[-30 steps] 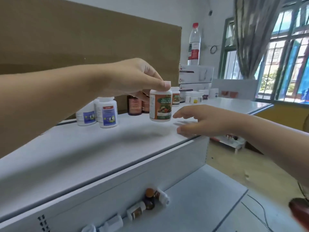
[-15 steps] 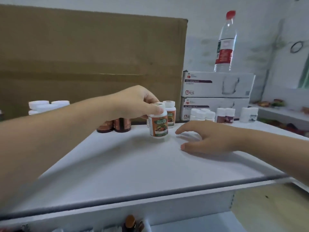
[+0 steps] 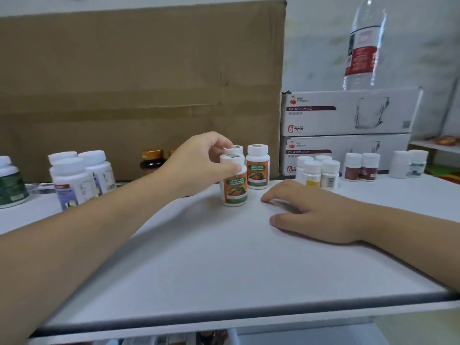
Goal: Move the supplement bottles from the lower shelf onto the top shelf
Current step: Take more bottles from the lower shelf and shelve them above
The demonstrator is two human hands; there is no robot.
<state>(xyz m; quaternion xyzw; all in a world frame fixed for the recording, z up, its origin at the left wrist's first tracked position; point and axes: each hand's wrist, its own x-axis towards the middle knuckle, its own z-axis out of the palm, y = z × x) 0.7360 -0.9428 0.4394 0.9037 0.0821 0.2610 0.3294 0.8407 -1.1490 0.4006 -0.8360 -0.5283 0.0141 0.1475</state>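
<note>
My left hand point(image 3: 199, 163) grips the cap of a white supplement bottle with an orange label point(image 3: 234, 188), which stands upright on the white top shelf point(image 3: 224, 257). A matching orange-label bottle point(image 3: 257, 166) stands just behind and to its right, and the cap of a third shows behind my fingers. My right hand point(image 3: 308, 212) rests palm down on the shelf to the right of the held bottle, fingers apart, holding nothing. Only a sliver of the lower shelf shows at the bottom edge, with blurred bottle tops.
White bottles point(image 3: 74, 178) and a green-label bottle point(image 3: 11, 183) stand at the left, amber bottles point(image 3: 151, 160) behind my left wrist, small white bottles point(image 3: 321, 173) at the right. A cardboard sheet point(image 3: 139, 83) backs the shelf. Glass-mug boxes point(image 3: 348, 113) carry a water bottle point(image 3: 364, 43).
My left hand has set the orange-label bottle down further back on the top shelf, close to the matching bottles. The right hand now lies flat on the shelf. The view has moved closer.
</note>
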